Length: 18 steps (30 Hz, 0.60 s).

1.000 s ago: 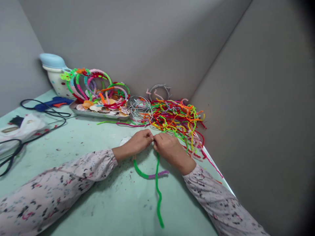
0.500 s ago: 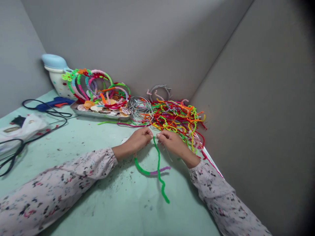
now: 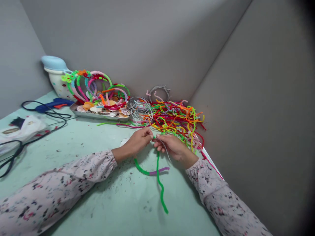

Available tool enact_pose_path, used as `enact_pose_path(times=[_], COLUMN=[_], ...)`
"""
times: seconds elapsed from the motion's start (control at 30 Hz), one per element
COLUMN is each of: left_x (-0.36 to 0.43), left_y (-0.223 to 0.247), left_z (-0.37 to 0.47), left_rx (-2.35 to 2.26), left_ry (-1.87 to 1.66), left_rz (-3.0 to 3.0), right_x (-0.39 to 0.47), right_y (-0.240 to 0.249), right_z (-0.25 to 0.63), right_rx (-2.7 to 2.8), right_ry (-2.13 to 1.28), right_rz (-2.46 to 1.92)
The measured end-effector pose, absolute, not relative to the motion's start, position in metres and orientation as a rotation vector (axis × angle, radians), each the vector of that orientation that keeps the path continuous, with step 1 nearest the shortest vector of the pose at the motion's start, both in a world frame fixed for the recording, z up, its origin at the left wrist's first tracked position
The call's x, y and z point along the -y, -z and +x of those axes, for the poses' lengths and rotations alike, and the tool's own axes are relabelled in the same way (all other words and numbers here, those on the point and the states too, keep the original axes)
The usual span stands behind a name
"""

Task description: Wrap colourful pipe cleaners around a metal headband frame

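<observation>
Near the middle of the table, my left hand [image 3: 142, 139] pinches a wire whose wrapped part, a green and purple curve [image 3: 145, 171], hangs below it. My right hand [image 3: 169, 145] is closed close beside it, with thumb and forefinger at the thin grey wire [image 3: 166, 151] and the other fingers curled at the upper part of a green pipe cleaner [image 3: 161, 186]. The pipe cleaner's long wavy end dangles down over the table. Its top lies between the two hands, partly hidden by the fingers.
Behind the hands lie a pile of coloured pipe cleaners [image 3: 174, 118] and coiled wires [image 3: 140, 109]. A metal tray [image 3: 103, 117] holds shells and wrapped hoops. Farther left are a white jar [image 3: 59, 83], blue glue gun [image 3: 52, 104], black cable [image 3: 65, 122] and plastic bag [image 3: 31, 127].
The fingers of my right hand have spread lower and curled around the green pipe cleaner's top. Its loose end hangs slightly lower and more to the left. My left hand has barely moved.
</observation>
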<state>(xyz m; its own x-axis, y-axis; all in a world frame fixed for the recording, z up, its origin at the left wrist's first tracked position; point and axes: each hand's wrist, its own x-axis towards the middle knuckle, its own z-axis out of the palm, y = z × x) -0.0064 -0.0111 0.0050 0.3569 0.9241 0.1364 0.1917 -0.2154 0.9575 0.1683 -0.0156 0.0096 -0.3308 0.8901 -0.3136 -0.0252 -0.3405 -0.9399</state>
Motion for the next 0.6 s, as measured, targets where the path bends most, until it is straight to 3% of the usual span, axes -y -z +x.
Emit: enact_pose_path(times=[0.6], left_x=[0.0123], left_y=[-0.0084], left_z=[-0.0063], left_rx=[-1.056], left_ry=[-0.961], left_rz=[1.677], right_x=[0.0139], right_y=[-0.0037], right_z=[0.1616], right_rx=[0.85], right_ry=[-1.825], right_rz=[-1.137])
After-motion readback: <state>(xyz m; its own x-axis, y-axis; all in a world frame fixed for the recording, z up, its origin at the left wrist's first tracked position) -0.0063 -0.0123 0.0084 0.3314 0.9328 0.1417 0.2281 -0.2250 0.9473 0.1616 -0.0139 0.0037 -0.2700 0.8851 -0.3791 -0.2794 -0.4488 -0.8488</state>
